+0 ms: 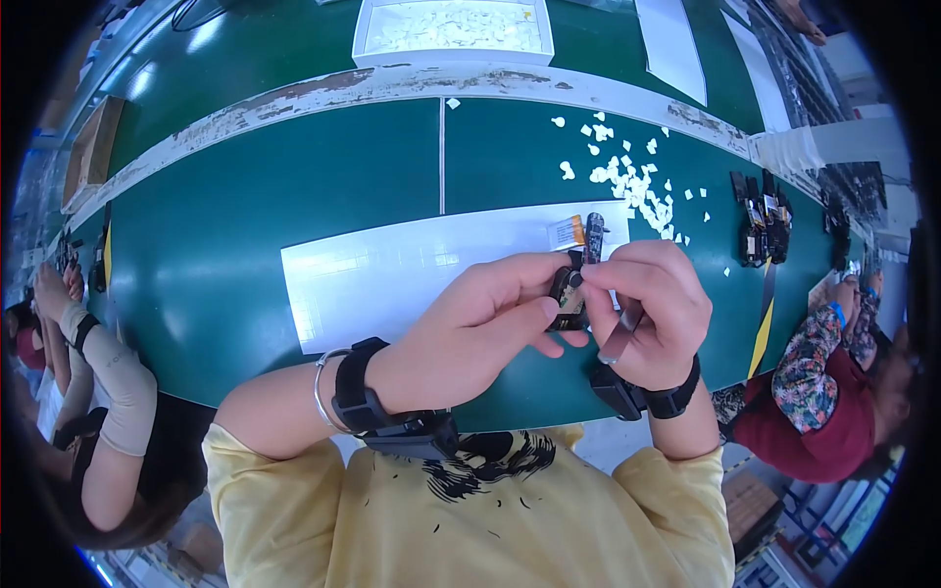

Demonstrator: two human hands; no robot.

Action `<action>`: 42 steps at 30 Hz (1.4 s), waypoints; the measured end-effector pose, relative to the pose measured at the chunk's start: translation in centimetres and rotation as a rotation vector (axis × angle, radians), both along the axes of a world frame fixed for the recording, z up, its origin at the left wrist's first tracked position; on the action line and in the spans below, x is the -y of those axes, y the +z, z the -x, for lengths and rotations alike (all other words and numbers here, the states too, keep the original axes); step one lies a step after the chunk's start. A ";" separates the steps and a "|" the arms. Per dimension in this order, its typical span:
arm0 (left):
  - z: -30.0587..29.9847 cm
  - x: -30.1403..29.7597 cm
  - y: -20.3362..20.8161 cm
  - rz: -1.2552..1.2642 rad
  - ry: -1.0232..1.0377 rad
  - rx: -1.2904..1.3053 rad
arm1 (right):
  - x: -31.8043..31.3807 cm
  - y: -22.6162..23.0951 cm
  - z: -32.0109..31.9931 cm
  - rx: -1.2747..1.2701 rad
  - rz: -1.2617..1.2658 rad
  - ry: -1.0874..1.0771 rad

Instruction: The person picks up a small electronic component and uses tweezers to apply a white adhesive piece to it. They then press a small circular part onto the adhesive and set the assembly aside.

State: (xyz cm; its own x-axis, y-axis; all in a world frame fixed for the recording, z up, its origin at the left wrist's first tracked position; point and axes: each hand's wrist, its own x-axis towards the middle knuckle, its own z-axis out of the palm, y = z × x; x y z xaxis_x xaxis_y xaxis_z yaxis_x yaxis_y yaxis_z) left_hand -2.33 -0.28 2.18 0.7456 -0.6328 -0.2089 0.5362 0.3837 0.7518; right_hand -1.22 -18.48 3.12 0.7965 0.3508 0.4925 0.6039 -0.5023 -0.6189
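A: Two hands meet just above the near table edge. Status?

B: Left hand [470, 333] is closed on a small black part [567, 299], thumb and fingers pinching it from the left. Right hand [652, 309] is closed too, touching the same part from the right, and a dark strip [621, 336] hangs down from its grip. Both wrists carry black bands.

A: Location of the part?

B: Between the two hands, held clear above the white sheet [392, 279], at that sheet's right end.

A: Beyond that?

B: A yellow-and-black component [578, 232] lies on the far edge of the sheet. Farther right, white scraps [632, 181] are scattered on the green table [216, 245]. More black parts [760, 230] sit at far right. A white tray [453, 29] of scraps stands farthest off.

A: Failure modes?

B: Judgement only. The part is small and held by fingertips; uneven pressure could let it twist or drop. The hanging strip could snag or crease if pulled sideways. Loose scraps nearby could cling to the work.
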 end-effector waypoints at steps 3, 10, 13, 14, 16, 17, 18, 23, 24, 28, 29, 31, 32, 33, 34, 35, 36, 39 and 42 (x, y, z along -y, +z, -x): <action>0.0 -0.1 -0.1 -0.011 0.016 0.010 | 0.2 -0.1 -0.4 -0.006 -0.010 0.022; 0.0 0.1 -0.4 0.023 0.012 -0.007 | 0.9 -0.1 -0.8 -0.217 -0.135 0.129; 0.0 0.3 -0.5 -0.004 0.007 -0.001 | 0.7 -0.6 -0.8 -0.100 -0.063 0.121; 0.1 0.3 -0.5 -0.004 0.005 -0.002 | 0.6 -0.8 -0.9 -0.054 -0.035 0.118; 0.2 0.5 -0.6 -0.085 0.036 0.086 | 0.5 -0.8 -0.9 -0.011 -0.007 0.113; 0.3 0.6 -0.8 -0.085 0.034 0.084 | 0.3 -0.8 -0.7 0.016 0.016 0.090; 0.4 0.7 -1.0 -0.114 0.076 0.166 | 0.1 -0.7 -0.6 0.045 0.037 0.068; 0.1 0.5 -0.8 -0.443 0.090 0.528 | -0.2 -0.5 -0.6 0.015 0.053 0.005; 0.2 0.6 -0.6 -0.568 0.112 0.610 | -0.3 -0.4 -0.6 -0.053 0.051 -0.044; -0.4 1.0 -0.6 -0.671 0.117 0.526 | 0.0 -0.9 -0.2 -0.276 -0.055 -0.048; -0.7 1.2 -0.1 -0.675 0.112 0.535 | 0.3 -0.3 -0.1 -0.345 -0.073 -0.001; -1.4 0.6 0.9 -0.529 -0.023 0.208 | 1.0 0.1 0.0 -0.378 -0.159 0.013; -1.6 0.3 1.0 -0.530 -0.029 0.221 | 1.4 0.4 0.1 -0.420 -0.240 0.032; -1.8 0.1 0.9 -0.486 -0.035 0.177 | 2.0 0.8 0.3 -0.451 -0.283 -0.011; -2.1 -0.2 0.9 -0.440 -0.044 0.134 | 2.5 0.8 0.5 -0.439 -0.285 -0.027; -2.1 -0.7 1.1 -0.464 -0.033 0.116 | 3.0 0.8 0.6 -0.430 -0.244 -0.069; -2.1 -1.1 1.0 -0.447 0.016 0.135 | 3.7 0.9 0.7 -0.420 -0.197 -0.116; -2.4 -4.9 0.6 -0.570 0.073 0.262 | 6.1 1.2 1.5 -0.374 -0.003 -0.258; -1.1 -12.2 -0.2 -0.993 0.416 0.314 | 9.6 0.5 1.6 -0.223 0.161 -0.548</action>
